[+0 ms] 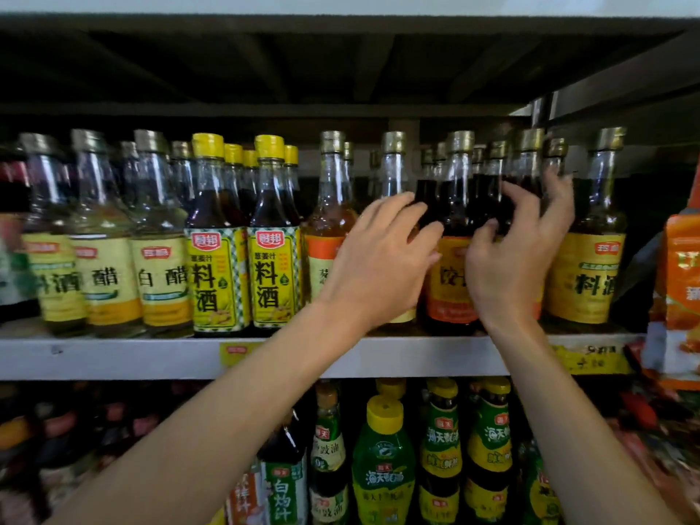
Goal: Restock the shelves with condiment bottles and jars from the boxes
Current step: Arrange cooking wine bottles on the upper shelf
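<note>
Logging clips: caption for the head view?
Left hand and right hand reach around dark-liquid glass bottle with orange label on grey shelf.

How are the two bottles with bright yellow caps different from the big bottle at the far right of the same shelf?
The yellow-capped bottles have plastic-looking yellow caps; the far-right bottle has a dull gold cap. The yellow-capped bottles wear checkered green-edged yellow labels with a red logo at the top; the far-right bottle's label is plain golden yellow. The yellow-capped bottles stand clear of both hands; the far-right bottle stands just beside the right hand. All are upright glass bottles of dark liquid.
</note>
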`<act>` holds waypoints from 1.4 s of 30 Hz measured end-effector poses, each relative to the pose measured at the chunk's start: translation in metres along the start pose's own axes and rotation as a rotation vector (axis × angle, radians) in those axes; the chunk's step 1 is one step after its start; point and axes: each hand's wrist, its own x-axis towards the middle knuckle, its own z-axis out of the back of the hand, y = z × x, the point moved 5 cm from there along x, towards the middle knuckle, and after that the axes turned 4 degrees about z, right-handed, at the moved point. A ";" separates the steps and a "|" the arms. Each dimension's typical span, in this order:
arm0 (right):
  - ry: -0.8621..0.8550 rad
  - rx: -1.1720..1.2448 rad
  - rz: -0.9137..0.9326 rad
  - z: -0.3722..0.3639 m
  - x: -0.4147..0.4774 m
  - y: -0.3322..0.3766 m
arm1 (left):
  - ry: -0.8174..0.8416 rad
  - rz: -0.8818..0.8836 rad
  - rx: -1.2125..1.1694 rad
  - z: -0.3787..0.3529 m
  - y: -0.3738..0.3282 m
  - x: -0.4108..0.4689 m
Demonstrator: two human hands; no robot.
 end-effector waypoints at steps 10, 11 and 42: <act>0.081 0.210 0.270 -0.067 -0.070 0.187 | -0.294 0.265 -0.074 0.111 0.193 -0.116; 0.127 0.217 0.269 -0.079 -0.071 0.207 | -0.322 0.295 -0.059 0.121 0.216 -0.128; 0.071 0.405 0.033 -0.098 -0.034 0.323 | -0.092 0.911 -0.546 0.106 0.340 -0.220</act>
